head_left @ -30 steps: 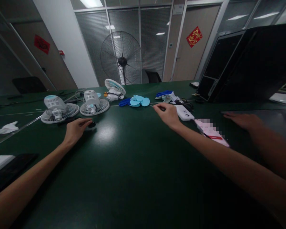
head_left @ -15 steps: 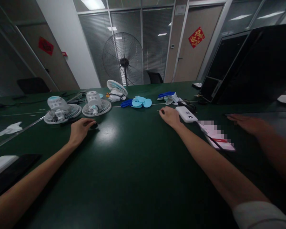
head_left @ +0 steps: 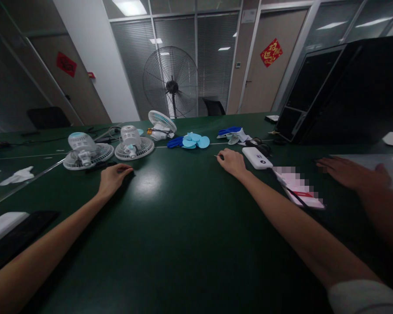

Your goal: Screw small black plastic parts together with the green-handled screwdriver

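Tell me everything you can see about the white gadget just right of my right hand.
The white gadget is a flat block with rounded corners that looks like smooth plastic. Its top face bears a small mark or display, too small to read, and a dark round mark nearer you. It lies flat on the green table, slanting from far left to near right. Your right hand seems just clear of it. A dark piece, perhaps a cable end, appears to meet its near right corner.
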`<act>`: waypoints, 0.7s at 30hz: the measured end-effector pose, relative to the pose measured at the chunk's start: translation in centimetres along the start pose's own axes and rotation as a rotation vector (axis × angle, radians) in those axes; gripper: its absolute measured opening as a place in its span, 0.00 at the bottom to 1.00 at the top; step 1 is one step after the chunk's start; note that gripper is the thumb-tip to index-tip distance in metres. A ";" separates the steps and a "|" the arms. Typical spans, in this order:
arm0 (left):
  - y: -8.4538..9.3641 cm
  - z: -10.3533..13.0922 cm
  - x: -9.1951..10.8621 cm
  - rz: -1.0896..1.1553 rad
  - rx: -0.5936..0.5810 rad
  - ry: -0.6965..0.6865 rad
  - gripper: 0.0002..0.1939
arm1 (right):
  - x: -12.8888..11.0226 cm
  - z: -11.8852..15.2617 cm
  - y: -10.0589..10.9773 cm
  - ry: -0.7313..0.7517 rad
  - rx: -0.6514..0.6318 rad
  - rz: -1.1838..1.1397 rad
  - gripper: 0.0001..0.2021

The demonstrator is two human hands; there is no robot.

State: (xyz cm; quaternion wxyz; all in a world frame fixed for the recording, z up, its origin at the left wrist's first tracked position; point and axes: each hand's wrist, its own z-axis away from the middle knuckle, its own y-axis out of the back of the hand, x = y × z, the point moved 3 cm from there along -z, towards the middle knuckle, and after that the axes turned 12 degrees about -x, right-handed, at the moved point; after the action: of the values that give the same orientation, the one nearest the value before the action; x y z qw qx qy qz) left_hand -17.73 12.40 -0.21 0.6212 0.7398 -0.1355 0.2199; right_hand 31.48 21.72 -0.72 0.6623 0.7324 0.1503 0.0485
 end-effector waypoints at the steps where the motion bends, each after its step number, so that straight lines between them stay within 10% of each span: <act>1: 0.0 0.0 0.0 0.023 -0.002 0.004 0.22 | 0.0 0.0 0.0 0.000 -0.001 0.001 0.16; 14: -0.5 -1.1 -0.9 0.178 -0.025 0.059 0.26 | -0.4 1.1 0.1 0.040 -0.003 -0.021 0.16; 21: -7.1 -4.2 8.5 0.444 -0.358 -0.217 0.21 | -1.4 1.5 0.3 0.126 -0.021 -0.068 0.15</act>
State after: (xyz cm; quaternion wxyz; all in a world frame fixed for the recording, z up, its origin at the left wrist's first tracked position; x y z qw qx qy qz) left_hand -7.65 18.52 -1.57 0.6605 0.5901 -0.3960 0.2424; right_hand 30.59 19.87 -0.44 0.6604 0.7154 0.2158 0.0736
